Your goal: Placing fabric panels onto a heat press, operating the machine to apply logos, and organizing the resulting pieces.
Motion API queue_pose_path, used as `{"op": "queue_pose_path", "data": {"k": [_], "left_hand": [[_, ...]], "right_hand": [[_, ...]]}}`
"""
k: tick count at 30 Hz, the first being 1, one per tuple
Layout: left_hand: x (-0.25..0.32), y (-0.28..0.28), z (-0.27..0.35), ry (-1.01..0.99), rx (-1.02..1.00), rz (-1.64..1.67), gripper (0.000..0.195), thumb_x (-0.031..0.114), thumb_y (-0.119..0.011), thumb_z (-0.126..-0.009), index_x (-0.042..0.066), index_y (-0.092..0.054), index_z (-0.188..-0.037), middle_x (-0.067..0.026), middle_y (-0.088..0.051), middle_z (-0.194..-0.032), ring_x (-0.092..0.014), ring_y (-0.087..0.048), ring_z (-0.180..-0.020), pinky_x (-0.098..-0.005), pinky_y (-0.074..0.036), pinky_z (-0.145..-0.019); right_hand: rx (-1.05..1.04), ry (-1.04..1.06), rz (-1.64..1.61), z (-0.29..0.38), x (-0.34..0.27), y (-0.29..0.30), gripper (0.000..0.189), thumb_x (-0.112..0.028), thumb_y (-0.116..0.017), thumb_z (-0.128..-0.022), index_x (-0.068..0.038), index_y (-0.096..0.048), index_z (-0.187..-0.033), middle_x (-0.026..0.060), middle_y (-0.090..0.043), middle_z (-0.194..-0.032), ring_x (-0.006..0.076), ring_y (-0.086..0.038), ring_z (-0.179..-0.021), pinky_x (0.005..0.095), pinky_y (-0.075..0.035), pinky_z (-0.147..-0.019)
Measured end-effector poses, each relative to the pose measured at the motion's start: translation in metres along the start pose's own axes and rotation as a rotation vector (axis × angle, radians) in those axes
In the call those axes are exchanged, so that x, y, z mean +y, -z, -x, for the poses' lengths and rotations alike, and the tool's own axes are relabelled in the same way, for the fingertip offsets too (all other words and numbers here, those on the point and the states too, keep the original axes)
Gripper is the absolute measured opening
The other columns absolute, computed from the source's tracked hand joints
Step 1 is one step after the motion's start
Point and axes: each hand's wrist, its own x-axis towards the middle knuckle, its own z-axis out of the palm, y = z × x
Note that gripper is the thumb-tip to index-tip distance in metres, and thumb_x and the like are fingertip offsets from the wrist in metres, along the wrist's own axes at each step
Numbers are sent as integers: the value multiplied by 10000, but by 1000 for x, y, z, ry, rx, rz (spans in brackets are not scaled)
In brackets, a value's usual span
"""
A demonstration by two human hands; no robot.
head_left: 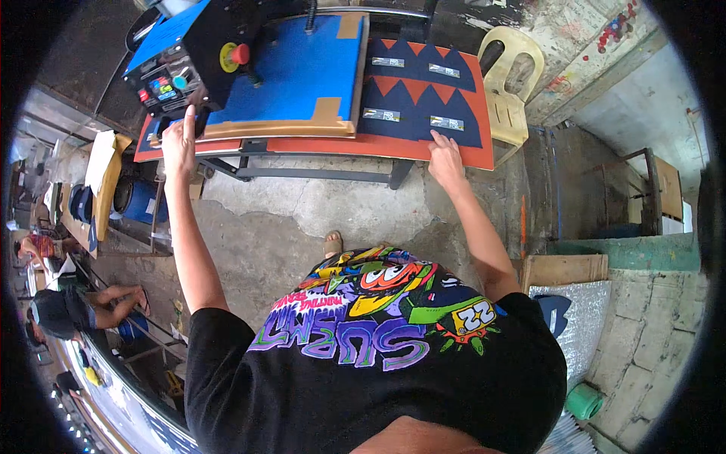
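Observation:
My left hand [180,144] is at the front of a heat press control box [164,85], its index finger pointing up beside a dark handle just below the buttons; whether it grips the handle cannot be told. A red emergency stop button [239,55] is on the box's side. The blue press plate [283,74] with brown tape at its corners lies over part of a red-orange board [317,148]. At the board's right, dark blue notched fabric pieces [417,116] bear small printed labels. My right hand [445,159] touches the lower fabric piece near a label [447,122], holding nothing.
A cream plastic chair [507,113] stands close at the board's right end. The table's dark metal frame [317,173] is below. Behind on the left, a person [62,312] sits near a long table. A foil-covered sheet [578,318] and green container [584,401] are at the right.

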Motion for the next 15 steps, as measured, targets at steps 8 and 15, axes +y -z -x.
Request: {"op": "queue_pose_path", "data": {"k": [8, 15], "left_hand": [[73, -41, 25, -240, 130, -226, 570, 409, -366, -929, 36, -587, -558, -153, -579, -596, -325, -576, -679, -423, -394, -694], [112, -52, 31, -383, 139, -53, 465, 317, -464, -906, 59, -534, -526, -91, -537, -548, -280, -559, -562, -370, -420, -565]], "right_hand": [[312, -151, -273, 36, 25, 23, 228, 6, -560, -683, -33, -633, -896, 156, -518, -1235, 314, -537, -1044, 414, -406, -897], [526, -147, -509, 18, 14, 96, 238, 28, -490, -758, -17, -635, -941, 137, -597, -1112, 298, -592, -960, 348, -466, -815]]}}
